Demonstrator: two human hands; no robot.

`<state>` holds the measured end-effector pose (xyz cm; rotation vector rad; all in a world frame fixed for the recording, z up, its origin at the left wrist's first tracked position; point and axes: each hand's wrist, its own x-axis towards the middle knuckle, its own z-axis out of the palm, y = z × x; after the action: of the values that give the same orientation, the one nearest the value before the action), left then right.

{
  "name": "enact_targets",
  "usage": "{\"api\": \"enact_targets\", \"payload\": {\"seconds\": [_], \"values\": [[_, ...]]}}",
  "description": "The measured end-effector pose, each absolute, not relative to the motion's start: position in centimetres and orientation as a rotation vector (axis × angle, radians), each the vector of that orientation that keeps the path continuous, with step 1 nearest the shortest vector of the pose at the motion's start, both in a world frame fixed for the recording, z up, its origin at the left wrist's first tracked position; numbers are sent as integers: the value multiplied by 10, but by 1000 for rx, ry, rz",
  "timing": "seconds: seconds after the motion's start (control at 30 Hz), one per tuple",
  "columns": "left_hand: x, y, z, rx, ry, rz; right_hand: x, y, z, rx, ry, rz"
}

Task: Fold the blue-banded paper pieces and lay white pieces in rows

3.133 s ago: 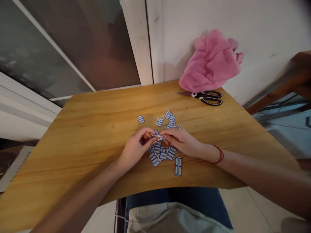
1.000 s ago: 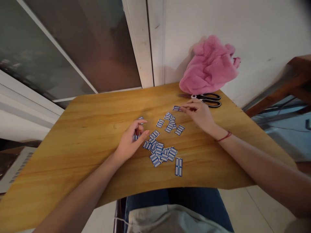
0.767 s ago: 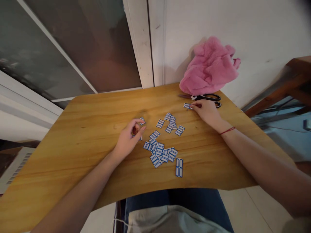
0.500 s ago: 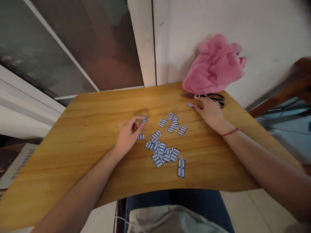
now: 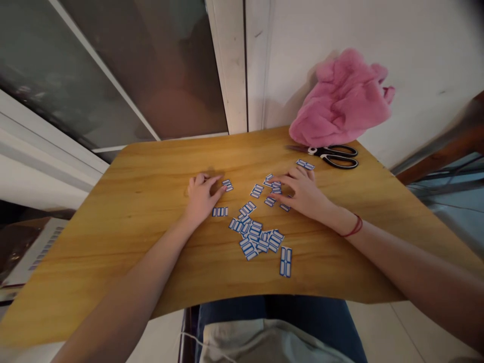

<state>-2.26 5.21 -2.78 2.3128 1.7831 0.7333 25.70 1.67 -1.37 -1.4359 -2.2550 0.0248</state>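
Small white paper labels with blue borders lie scattered on the wooden table. My left hand (image 5: 202, 196) rests with thumb and index finger apart, the fingertips beside a single label (image 5: 227, 185). Just below that hand lies another label (image 5: 220, 212). My right hand (image 5: 302, 194), a red string at its wrist, reaches over a small cluster of labels (image 5: 277, 187) with fingers spread and partly covers it. Its fingertips are at the cluster; whether they touch it I cannot tell. Above the right hand's knuckles lies one label (image 5: 305, 165). A larger overlapping heap of labels (image 5: 253, 232) sits nearer me.
Black-handled scissors (image 5: 333, 154) lie at the back right, in front of a pink plush cloth (image 5: 340, 106) against the wall. One label (image 5: 286, 261) is apart near the front edge of the table (image 5: 151, 181). A box (image 5: 34, 252) stands beyond the left edge.
My right hand has moved left and nearer, from beside the scissors to the small cluster, leaving a label behind. My left hand has parted its fingers from the label at its tips.
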Motion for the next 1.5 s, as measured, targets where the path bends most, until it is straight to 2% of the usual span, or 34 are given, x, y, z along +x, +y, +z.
{"api": "enact_targets", "payload": {"seconds": [0.13,0.37,0.6,0.87,1.23,1.5], "values": [[-20,53,-27,2272,1778,721,250,9,-13,-1415,-2285,50],[-24,52,-21,2250,1552,690,260,11,2,-1391,-2026,133],[-20,49,-19,2207,1642,631,258,12,-9,-1546,-2256,193],[-26,50,-13,2184,1529,536,248,6,-7,-1591,-2255,428],[-27,45,-10,2150,1477,550,253,9,-13,-1534,-2256,262],[-24,42,-15,1821,1229,690,251,9,-11,-1526,-2269,400]]}}
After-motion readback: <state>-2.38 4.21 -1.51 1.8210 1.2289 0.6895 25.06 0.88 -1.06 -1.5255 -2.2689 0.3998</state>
